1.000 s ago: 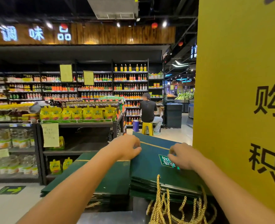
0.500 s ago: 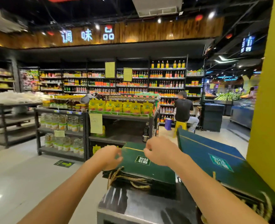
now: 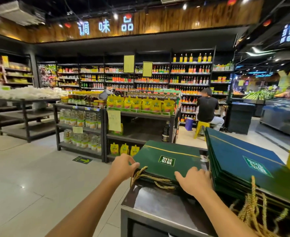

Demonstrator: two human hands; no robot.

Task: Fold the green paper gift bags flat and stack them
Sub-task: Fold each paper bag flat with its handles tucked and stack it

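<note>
Right hand moved nearer, flat on green bag; left hand grips its corner, handles nearward.

left hand, right hand, folded green bags

Supermarket: stocked condiment shelves
</note>
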